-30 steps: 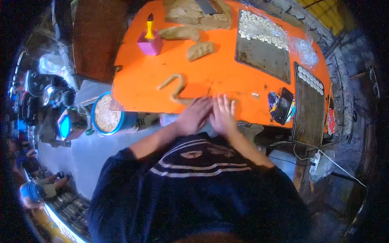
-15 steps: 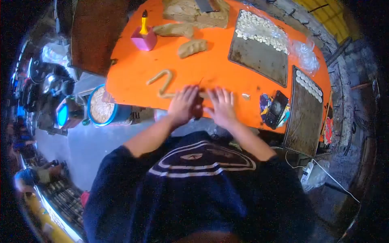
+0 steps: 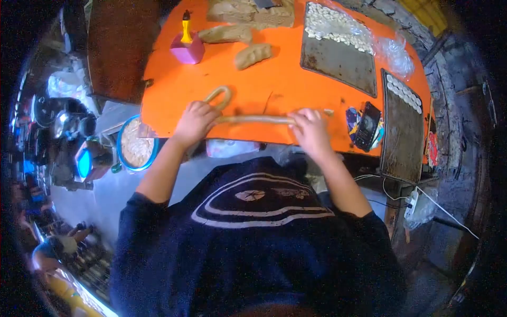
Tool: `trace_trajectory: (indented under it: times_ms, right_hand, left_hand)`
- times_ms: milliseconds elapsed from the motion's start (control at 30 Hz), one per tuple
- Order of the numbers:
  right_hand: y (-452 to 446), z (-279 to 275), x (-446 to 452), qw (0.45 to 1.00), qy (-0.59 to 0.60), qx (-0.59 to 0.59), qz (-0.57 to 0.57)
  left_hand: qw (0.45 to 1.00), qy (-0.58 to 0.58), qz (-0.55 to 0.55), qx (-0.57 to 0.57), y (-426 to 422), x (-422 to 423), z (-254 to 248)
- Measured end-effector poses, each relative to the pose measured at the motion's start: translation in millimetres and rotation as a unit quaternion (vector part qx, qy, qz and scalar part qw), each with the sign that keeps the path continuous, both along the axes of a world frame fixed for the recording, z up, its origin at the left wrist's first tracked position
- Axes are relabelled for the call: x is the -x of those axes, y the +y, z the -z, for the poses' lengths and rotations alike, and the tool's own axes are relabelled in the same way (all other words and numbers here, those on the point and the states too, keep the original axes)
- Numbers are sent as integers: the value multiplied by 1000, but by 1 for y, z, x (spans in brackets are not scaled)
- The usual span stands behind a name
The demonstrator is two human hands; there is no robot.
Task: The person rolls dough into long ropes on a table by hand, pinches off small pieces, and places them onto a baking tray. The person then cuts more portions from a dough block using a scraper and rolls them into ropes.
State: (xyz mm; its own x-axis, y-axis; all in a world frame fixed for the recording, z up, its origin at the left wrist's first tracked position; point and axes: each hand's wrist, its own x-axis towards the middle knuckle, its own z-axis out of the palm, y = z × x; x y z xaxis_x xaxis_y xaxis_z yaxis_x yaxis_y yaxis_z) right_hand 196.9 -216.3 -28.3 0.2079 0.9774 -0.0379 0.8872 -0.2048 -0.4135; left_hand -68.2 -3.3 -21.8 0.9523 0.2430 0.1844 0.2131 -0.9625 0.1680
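Observation:
A thin rope of tan dough [image 3: 257, 119] lies along the near side of the orange table [image 3: 179, 87]. My left hand [image 3: 196, 122] has its fingers closed round the rope, whose far part bends in a hook beyond the knuckles. At the right end of the straight stretch, my right hand [image 3: 310, 128] pinches the dough between thumb and fingers. Beyond the hands sits a short, thick dough piece [image 3: 252, 56], with a longer dough strip [image 3: 226, 34] and a big dough slab [image 3: 272, 17] behind it.
A pink container [image 3: 189, 52] holds a yellow-handled brush. Right are a metal tray [image 3: 338, 68] with many small pale pieces, a second tray [image 3: 401, 140] with white rounds, a plastic bag [image 3: 396, 58] and a black phone [image 3: 368, 127]. A blue tub [image 3: 153, 157] stands lower left.
My hands have moved apart from the middle, left hand leftward and right hand rightward. Flat, spread fingers have become a grip on the rope, and its straight part now shows between them.

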Motion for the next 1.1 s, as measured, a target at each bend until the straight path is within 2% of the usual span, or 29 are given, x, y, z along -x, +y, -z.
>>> trace_trajectory:
  times_ms: [67,133,167,200,233,267,300,333,400,467,500,567,633,667,733,833,900,933,1000,1067,1100]
  right_hand:
    - [-5,16,1,999,-11,-44,-8]
    - [-15,15,16,992,-56,-109,22]
    - [-17,15,21,992,-58,-110,20]
    - [-21,17,28,992,-85,-97,2]
    - [-22,21,33,990,-111,-84,-16]
    - [-19,37,34,986,-127,-95,-56]
    - [-14,51,33,979,-144,-107,-95]
    - [-6,53,29,978,-145,-107,-101]
    - [19,56,15,968,-213,-105,-77]
    - [51,38,-7,965,-236,-96,-57]
    - [61,37,-15,965,-236,-97,-60]
    - [72,37,-24,977,-193,-85,-18]
    - [59,28,-12,987,-160,-32,-10]
    - [46,30,-5,987,-159,-34,-9]
    - [16,40,8,979,-151,-112,-78]
    - [-7,31,6,980,-134,-103,-105]
    - [-14,30,-1,987,-113,-112,37]
    - [-14,27,0,986,-113,-112,46]
    - [-15,17,0,994,-32,-80,68]
    - [-11,7,-4,993,47,-55,89]
    - [-9,6,-4,993,47,-54,96]
  left_hand:
    - [1000,11,15,-3,-4,7,-2]
    - [997,-67,-35,25,-36,4,-5]
    - [996,-53,-24,64,-47,2,-7]
    - [943,-109,-61,308,-64,-2,11]
    - [827,-160,-93,532,-80,-9,29]
    - [926,-120,-23,357,-90,-23,16]
    - [982,-74,49,165,-99,-39,3]
    - [982,-77,44,165,-101,-55,16]
    - [995,-94,-20,25,-88,-90,53]
    - [991,-94,-99,-10,-67,-118,51]
    - [990,-94,-102,-12,-60,-125,52]
    - [976,-125,-167,-65,-52,-133,52]
    - [987,-67,-143,20,-70,-119,39]
    - [988,-66,-142,17,-81,-110,33]
    - [989,-76,-100,78,-100,-90,25]
    - [984,-9,-123,129,-95,-63,14]
    - [973,-36,-203,-104,-78,-40,8]
    - [976,-29,-188,-102,-65,-28,15]
    - [982,-23,-162,-99,-47,-19,19]
    - [986,3,-164,-11,-33,-23,11]
    - [988,4,-157,-10,-28,-25,9]
